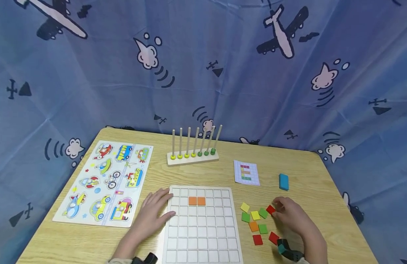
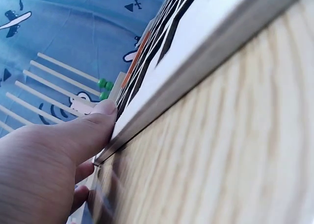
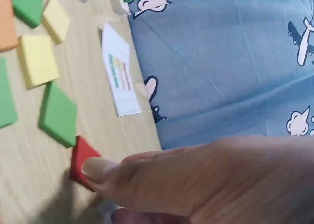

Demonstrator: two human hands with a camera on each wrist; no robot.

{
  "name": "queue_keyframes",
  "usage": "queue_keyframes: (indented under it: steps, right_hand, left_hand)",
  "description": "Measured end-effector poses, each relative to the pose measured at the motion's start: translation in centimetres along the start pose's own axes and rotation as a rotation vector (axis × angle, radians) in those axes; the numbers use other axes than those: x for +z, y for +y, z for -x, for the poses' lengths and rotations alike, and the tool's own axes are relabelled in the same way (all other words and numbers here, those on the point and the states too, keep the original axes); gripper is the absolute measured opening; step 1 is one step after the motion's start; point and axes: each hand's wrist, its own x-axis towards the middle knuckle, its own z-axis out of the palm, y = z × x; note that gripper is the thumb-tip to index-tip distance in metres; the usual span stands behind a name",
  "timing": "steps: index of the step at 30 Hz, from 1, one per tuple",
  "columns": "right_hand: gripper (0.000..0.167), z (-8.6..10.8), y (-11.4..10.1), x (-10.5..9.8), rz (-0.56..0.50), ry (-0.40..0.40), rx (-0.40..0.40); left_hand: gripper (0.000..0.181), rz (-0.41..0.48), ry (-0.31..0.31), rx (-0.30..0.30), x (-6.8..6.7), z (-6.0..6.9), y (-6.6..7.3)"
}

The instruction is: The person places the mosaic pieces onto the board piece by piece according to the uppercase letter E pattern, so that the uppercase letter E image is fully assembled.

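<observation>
My left hand (image 1: 152, 214) rests on the left edge of a white grid board (image 1: 202, 221), thumb on its rim in the left wrist view. Two orange square tiles (image 1: 192, 201) sit side by side in the board's second row. To the right of the board, my right hand (image 1: 292, 216) pinches a red square tile (image 3: 81, 158), its thumb on the tile's face; the fingers behind are partly hidden. Near that hand lie loose green tiles (image 1: 263, 229), yellow tiles (image 1: 255, 215), an orange tile (image 1: 254, 226) and more red tiles (image 1: 257, 240).
A card (image 1: 236, 176) with a coloured E pattern lies behind the loose tiles, left of a blue block (image 1: 283, 182). At the back stands a peg rack (image 1: 177, 162) with yellow and green beads. On the left is a vehicle picture puzzle (image 1: 104, 190). A blue curtain (image 1: 190, 91) hangs behind the table.
</observation>
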Motion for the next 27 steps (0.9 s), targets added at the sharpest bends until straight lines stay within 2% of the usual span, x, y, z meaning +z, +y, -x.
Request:
queue_keyframes:
  steps: [7,14,20,24,27]
  right_hand:
    - [0.028,-0.3,0.6,1.0,0.035,0.052,-0.048]
    - [0.032,-0.2,0.6,1.7,0.038,0.085,-0.022]
    - [0.032,-0.4,0.3,1.9,0.044,0.099,-0.033]
    - [0.037,-0.8,-0.8,1.4,0.024,0.118,-0.03]
    - [0.036,-1.0,-2.5,1.2,-0.014,0.137,-0.065]
  left_hand:
    - [0.059,0.009,-0.021,-0.012,0.0,0.0,-0.1]
    - [0.059,0.013,-0.018,-0.01,0.1,0.0,-0.3]
    - [0.058,0.003,-0.014,-0.008,0.1,0.0,-0.4]
    - [0.058,0.006,-0.006,0.0,0.0,0.0,-0.3]
    - [0.058,0.001,-0.003,0.004,0.1,-0.1,-0.3]
